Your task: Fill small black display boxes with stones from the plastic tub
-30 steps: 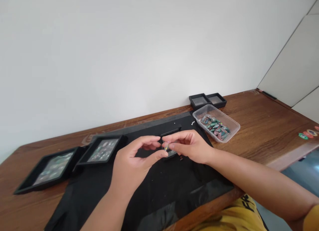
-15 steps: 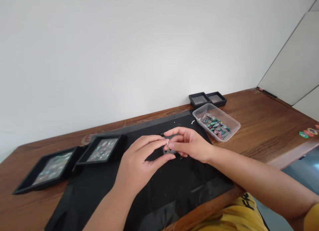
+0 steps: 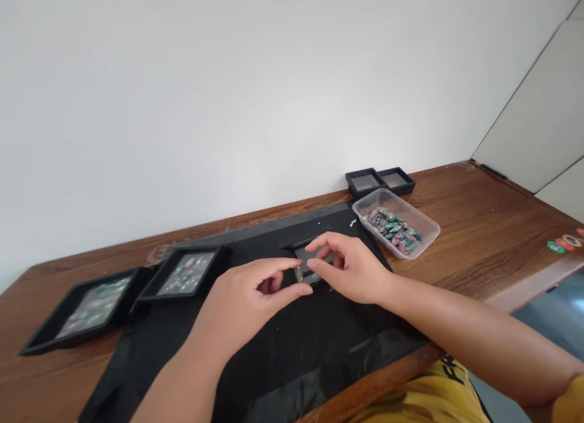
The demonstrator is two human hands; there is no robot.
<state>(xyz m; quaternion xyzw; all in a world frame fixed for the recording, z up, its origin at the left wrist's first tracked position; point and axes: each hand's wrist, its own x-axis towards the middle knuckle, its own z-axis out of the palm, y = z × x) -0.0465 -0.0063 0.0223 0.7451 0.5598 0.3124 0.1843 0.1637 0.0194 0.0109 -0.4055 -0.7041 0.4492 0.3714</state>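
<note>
Small black display box (image 3: 306,266) on black mat (image 3: 292,350), left of clear tub of stones (image 3: 396,227) | right hand (image 3: 351,268) fingertips pinch its edge | left hand (image 3: 249,301) thumb and forefinger narrowed, holding nothing visible | seems light, rigid, film window delicate; grip frame edges

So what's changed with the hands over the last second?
Both hands came down from a raised pinch to the small black box on the black mat. The right hand now has its fingertips on the box; the left hand has drawn back a little, thumb and finger beside its near edge. Whether either still pinches the small piece cannot be told. The plastic tub and display trays stayed put.
</note>
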